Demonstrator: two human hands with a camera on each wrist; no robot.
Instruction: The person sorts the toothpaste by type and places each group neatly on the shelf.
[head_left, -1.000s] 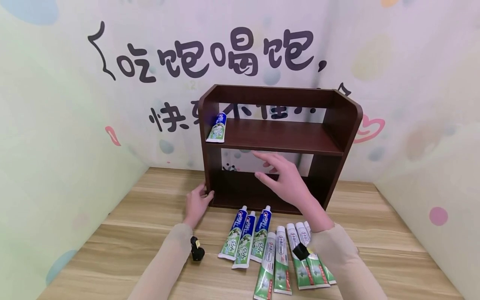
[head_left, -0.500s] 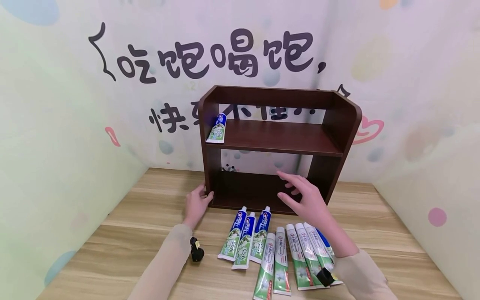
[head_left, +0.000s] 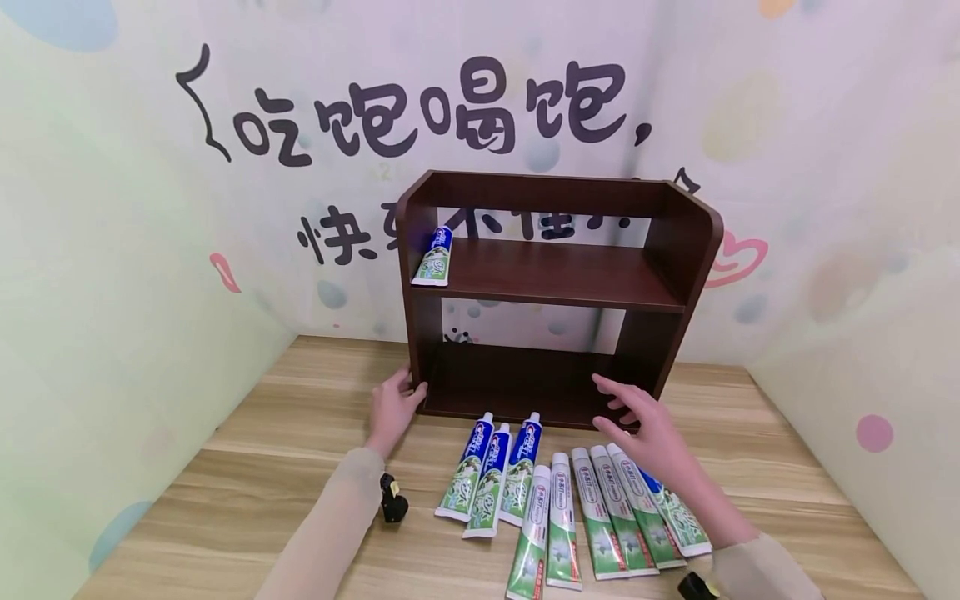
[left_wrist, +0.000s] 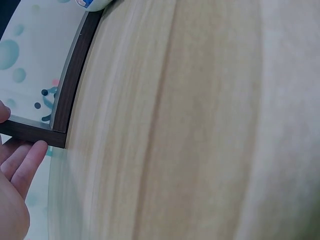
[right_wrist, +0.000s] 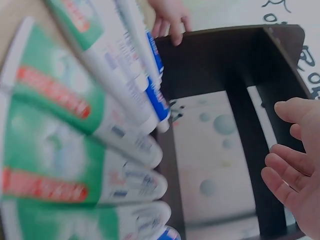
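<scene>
A dark brown two-tier wooden shelf (head_left: 555, 275) stands on the table. My left hand (head_left: 392, 410) holds the lower front of its left side panel (left_wrist: 30, 134), thumb on the inner face and fingers on the outer. My right hand (head_left: 652, 433) hovers with loosely spread fingers near the shelf's lower right front, holding nothing. One blue-and-green toothpaste tube (head_left: 435, 257) lies at the left end of the upper tier. Several white-and-green toothpaste tubes (head_left: 564, 525) lie on the table below my right hand, and a blue-and-green tube (head_left: 681, 517) is partly hidden at their right.
To the left of the white-and-green tubes, three more blue-and-green tubes (head_left: 491, 483) lie in front of the shelf, caps toward it. The wood-grain table (head_left: 262, 467) is bounded by a printed wall (head_left: 330, 67) behind and walls on both sides.
My right hand has moved right and down, away from the shelf's middle, uncovering more of the tubes at the right. My left hand has stayed on the side panel.
</scene>
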